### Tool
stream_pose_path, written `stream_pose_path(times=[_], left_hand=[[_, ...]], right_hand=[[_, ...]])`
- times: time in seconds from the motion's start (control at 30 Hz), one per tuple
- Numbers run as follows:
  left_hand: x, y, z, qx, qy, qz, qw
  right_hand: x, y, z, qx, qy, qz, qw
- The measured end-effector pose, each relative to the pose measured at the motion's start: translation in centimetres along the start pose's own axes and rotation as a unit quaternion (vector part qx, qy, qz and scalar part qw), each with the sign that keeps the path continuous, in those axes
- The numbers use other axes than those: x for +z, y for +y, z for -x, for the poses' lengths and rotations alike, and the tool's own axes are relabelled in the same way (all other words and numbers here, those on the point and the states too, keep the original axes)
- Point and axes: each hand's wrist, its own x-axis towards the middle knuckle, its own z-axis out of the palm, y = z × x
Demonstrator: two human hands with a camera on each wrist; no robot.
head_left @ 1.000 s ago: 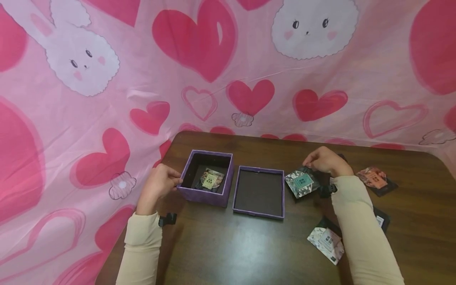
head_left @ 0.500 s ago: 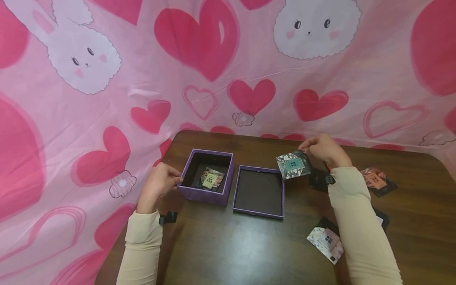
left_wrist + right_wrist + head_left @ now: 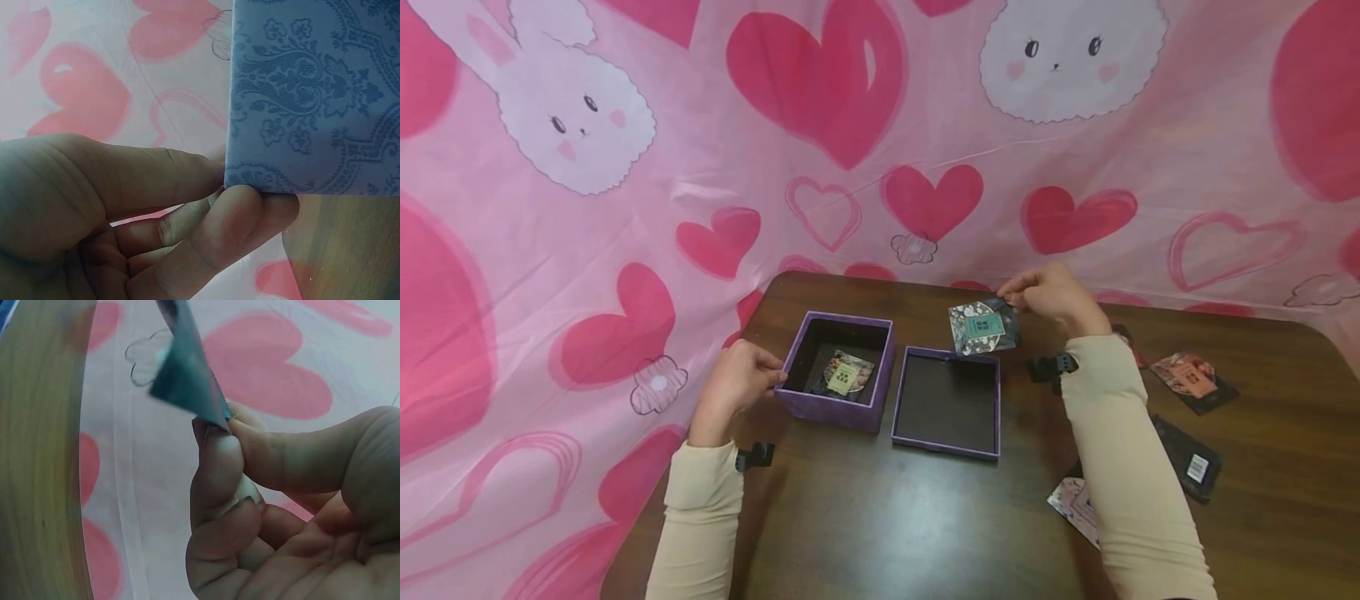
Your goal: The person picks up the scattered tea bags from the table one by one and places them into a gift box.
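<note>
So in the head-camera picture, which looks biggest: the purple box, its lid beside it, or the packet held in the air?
1. Purple box and lid: about alike, too close to rank.
2. Packet, pinched by the right hand: clearly smallest, though it sits farther from the camera.

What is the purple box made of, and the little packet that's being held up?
The purple box looks like stiff cardboard covered in matte, paisley-patterned paper: straight thin walls, no shine. The packet pinched in the right hand seems to be thin printed foil or plastic film; it looks flat and sheet-thin in the wrist view, though which one is hard to tell.
</note>
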Motion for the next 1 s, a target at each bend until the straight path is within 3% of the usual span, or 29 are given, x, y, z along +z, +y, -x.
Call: stream_pose_path(times=[0.33, 0.67, 1.0], left_hand=[[0.0, -0.1, 0.1, -0.004, -0.003, 0.003, 1.0], [0.0, -0.1, 0.0, 0.001, 0.001, 0.003, 1.0], [-0.1, -0.1, 0.1, 0.002, 0.0, 0.008, 1.0]], right_hand=[[1.8, -2.1, -1.0, -0.024, -0.005, -0.021, 0.999], [3.9, -3.8, -2.1, -0.02, -0.025, -0.074, 0.997], [7.7, -6.1, -3.4, -0.013, -0.063, -0.131, 0.989]])
